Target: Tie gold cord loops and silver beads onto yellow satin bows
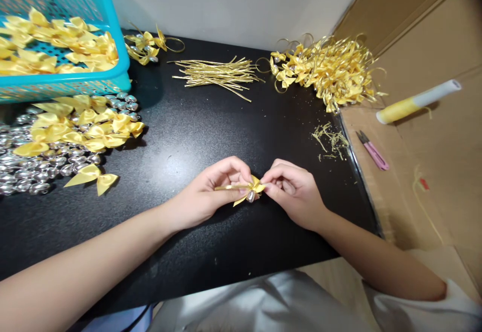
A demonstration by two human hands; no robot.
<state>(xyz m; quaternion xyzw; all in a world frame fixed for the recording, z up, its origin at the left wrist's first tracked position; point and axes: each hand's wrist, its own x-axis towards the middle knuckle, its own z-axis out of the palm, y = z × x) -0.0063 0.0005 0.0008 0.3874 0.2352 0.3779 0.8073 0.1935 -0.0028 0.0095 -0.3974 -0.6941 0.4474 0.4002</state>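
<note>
Fingers [241,174] of left hand [205,194] and right hand [293,191] pinch one yellow bow [256,187] with gold tie [229,187]. Loose bows [86,126] lie far left on black table [196,131].

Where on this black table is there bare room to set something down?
Bare: the middle of the black table, between the gold ties and the hands, and the near strip below the left hand. Crowded: the left, with loose bows, silver beads and the blue basket; the far right bow heap.
</note>
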